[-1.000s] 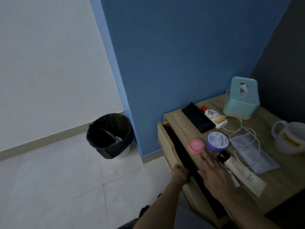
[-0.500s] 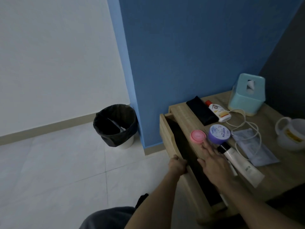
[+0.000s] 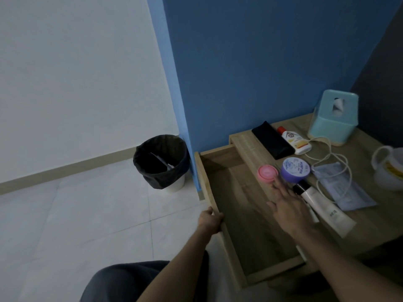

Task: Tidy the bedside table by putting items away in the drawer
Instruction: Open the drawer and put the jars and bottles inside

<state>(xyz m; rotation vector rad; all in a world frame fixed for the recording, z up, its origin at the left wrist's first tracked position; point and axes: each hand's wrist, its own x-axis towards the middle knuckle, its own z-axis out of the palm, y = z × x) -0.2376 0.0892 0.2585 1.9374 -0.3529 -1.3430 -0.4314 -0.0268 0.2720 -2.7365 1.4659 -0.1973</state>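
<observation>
White capitals on the purple jar lid (image 3: 295, 170) seem to read "MOIST HYA" (blur leaves the first word doubtful). A short dark print marks the white tube (image 3: 322, 209), an emblem and yellow band the red-capped bottle (image 3: 294, 141), a yellow patch the mug (image 3: 390, 168); none is legible.
</observation>
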